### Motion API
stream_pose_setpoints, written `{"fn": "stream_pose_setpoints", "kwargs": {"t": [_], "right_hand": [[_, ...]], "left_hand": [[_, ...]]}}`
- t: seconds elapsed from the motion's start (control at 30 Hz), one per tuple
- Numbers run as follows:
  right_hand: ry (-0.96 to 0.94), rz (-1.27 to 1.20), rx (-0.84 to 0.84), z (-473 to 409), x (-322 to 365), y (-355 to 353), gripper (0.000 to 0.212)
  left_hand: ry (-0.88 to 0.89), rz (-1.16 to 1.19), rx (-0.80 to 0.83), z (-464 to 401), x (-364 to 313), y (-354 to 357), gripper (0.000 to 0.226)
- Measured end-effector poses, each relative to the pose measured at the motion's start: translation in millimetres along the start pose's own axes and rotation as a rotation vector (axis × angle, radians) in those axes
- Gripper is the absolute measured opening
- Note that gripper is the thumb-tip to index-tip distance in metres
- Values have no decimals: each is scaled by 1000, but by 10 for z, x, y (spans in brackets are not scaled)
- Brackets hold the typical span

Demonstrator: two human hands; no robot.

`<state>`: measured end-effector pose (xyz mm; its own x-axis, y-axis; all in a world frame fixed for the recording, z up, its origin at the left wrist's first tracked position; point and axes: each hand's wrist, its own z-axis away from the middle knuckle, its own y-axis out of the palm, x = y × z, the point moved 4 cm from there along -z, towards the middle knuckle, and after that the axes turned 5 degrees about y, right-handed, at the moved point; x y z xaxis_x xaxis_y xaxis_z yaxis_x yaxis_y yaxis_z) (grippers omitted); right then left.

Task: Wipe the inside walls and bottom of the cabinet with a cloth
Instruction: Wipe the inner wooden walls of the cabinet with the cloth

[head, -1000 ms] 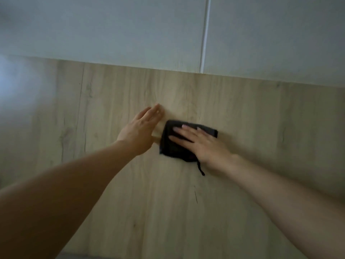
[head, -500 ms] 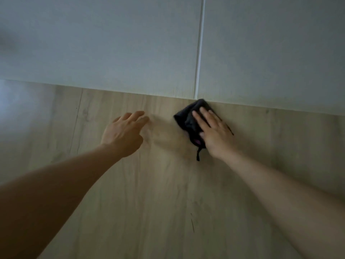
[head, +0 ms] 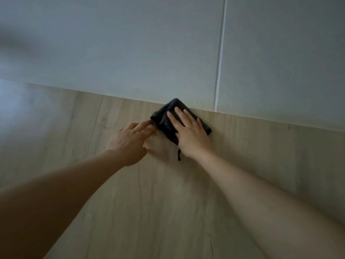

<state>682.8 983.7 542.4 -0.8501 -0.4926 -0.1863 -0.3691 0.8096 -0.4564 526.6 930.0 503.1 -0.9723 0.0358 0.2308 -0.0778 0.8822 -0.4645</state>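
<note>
- Cloth [head: 164, 118]: dark and folded into a bunched pad, it lies on the wood-grain cabinet panel [head: 168, 202], its far corner touching the seam where that panel meets the pale grey surface [head: 130, 53] beyond.
- Nearest the camera, two bare forearms reach in from the lower corners across the wood-grain panel, which carries a short dark scratch [head: 211, 245] near the lower edge.
- Left hand [head: 128, 143]: fingers loosely extended and gripping nothing, the fingertips right at the cloth's left corner; whether they truly touch it is hard to tell in the dim light.
- Right hand [head: 190, 135]: laid flat on top of the cloth with fingers straight and slightly spread, pressing it to the panel.
- A thin dark loop [head: 179, 156] of the cloth hangs out just beside the right wrist.
- Farthest off, a light vertical joint [head: 220, 53] splits the grey surface into two sections, ending at the seam just right of the cloth.
</note>
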Motion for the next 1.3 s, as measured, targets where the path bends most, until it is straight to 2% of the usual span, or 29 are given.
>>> {"fn": "stream_pose_setpoints", "kwargs": {"t": [0.07, 0.13, 0.23, 0.33, 0.43, 0.57, 0.63, 0.67, 0.73, 0.8, 0.87, 0.93, 1.07, 1.13, 1.23, 1.3], "right_hand": [[130, 7, -103, 65, -418, -112, 62], [329, -29, -125, 148, -614, -170, 61], [456, -59, -139, 121, -337, -122, 67], [294, -66, -61, -27, 301, 71, 75], [86, -121, 112, -149, 918, 225, 76], [-82, -264, 245, -261, 904, 157, 69], [-116, -515, 309, -273, 772, -5, 55], [-60, -633, 273, -276, 661, -92, 49], [138, -658, 107, -237, 326, -206, 44], [234, -475, -15, -76, -12, -233, 46], [212, -297, -25, 147, -196, -191, 53], [161, -165, -37, 293, -240, -127, 57], [138, -104, -60, 338, -256, -104, 55], [137, -118, -60, 329, -272, -87, 55], [140, -133, -60, 316, -273, -57, 56], [138, -155, -68, 312, -275, -29, 58]], "left_hand": [[26, 8, -14, 37, 59, -23, 68], [30, 31, -35, 80, 104, -41, 65], [-2, 125, -82, 108, 168, -85, 59], [-88, 274, -220, 136, 247, -205, 48], [-156, 500, -382, 120, 251, -339, 31], [-307, 727, -363, -68, 94, -337, 30], [-405, 826, -344, -171, 12, -272, 31], [-460, 854, -344, -217, -16, -241, 33], [-564, 817, -322, -285, -85, -163, 43], [-609, 651, -252, -339, -225, -59, 59], [-611, 514, -202, -383, -416, 54, 67], [-570, 436, -202, -407, -515, 159, 65], [-352, 227, -138, -346, -173, 211, 70], [-417, 218, -129, -320, 114, 153, 74], [-651, 323, -145, -386, 299, 51, 77], [-651, 342, -166, -452, 126, 48, 76]]}}
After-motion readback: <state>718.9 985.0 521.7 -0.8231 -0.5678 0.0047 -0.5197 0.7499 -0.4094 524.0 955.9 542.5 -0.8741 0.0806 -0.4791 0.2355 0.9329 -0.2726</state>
